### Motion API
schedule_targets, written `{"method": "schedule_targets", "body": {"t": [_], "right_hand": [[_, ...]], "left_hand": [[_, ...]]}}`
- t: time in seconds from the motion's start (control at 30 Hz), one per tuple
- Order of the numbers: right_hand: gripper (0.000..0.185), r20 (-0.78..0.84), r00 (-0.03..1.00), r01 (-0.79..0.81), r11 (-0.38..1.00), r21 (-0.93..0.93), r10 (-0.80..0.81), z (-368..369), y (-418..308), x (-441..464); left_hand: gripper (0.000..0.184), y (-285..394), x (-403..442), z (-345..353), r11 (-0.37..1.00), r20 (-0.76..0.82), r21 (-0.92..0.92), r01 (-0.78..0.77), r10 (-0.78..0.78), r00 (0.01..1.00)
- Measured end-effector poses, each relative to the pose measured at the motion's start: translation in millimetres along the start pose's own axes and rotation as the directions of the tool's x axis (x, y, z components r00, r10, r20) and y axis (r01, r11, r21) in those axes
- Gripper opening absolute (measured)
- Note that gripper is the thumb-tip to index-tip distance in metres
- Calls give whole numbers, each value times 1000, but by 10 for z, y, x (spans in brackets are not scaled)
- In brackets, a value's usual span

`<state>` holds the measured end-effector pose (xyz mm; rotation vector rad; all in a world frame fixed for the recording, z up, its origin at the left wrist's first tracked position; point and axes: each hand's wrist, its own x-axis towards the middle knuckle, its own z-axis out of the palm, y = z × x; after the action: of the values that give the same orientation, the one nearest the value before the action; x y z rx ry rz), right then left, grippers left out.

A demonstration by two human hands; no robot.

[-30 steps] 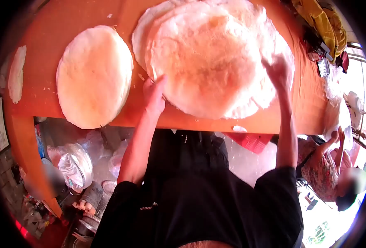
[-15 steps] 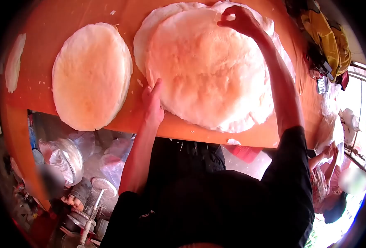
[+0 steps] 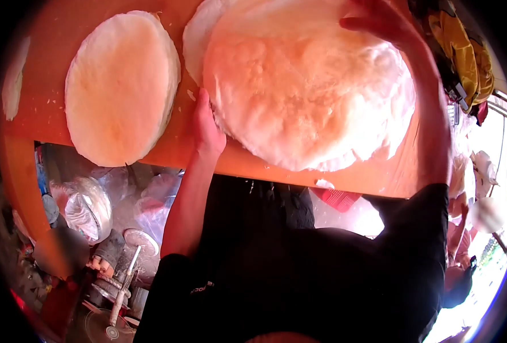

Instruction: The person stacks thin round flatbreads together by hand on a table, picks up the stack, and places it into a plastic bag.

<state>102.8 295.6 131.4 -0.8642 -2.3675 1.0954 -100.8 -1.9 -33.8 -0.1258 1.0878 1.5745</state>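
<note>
A large, roughly round sheet of pale, fluffy wadding (image 3: 305, 91) lies on the orange table, with thin wispy edges and a lumpy surface. My left hand (image 3: 209, 128) is at its lower left edge, thumb stretched upward and the other fingers partly hidden by the edge; it appears to grip the sheet there. Over the upper right edge is my right hand (image 3: 382, 23), blurred, its thumb and fingers apart. Part of another pale layer (image 3: 195, 43) sticks out on the left. A separate oval pad (image 3: 122, 91) of similar material lies farther left.
The orange table's (image 3: 379, 186) near edge runs before my body. A white strip (image 3: 16, 80) lies at far left. Below are plastic bags (image 3: 87, 208), a dusty metal stand (image 3: 122, 297) and a red basket (image 3: 336, 199). A yellow cloth (image 3: 462, 54) hangs right; a person is lower right.
My right hand has moved right and its pinch has opened. The large sheet's right side now spreads farther right, covering the layers there. My left hand has stayed near the lower left edge.
</note>
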Motion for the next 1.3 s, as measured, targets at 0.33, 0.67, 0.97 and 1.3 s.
{"method": "schedule_targets", "body": {"t": [0.33, 0.67, 0.97, 1.3], "right_hand": [[46, -525, 772, -286, 934, 215, 357, -757, -1307, -764], [16, -44, 378, -76, 78, 994, 925, 1625, 212, -2373], [29, 75, 241, -362, 18, 932, 968, 2147, -404, -2462], [73, 334, 398, -285, -231, 930, 854, 1937, -613, -2957]], "left_hand": [[30, -134, 164, -197, 939, 45, 330, -97, 87, 995], [28, -230, 153, -283, 982, 242, 73, -173, 151, 959], [53, 97, -33, -105, 985, 316, -102, 141, -102, 943], [34, 296, -337, 415, 912, 264, 360, -195, 101, 959]]}}
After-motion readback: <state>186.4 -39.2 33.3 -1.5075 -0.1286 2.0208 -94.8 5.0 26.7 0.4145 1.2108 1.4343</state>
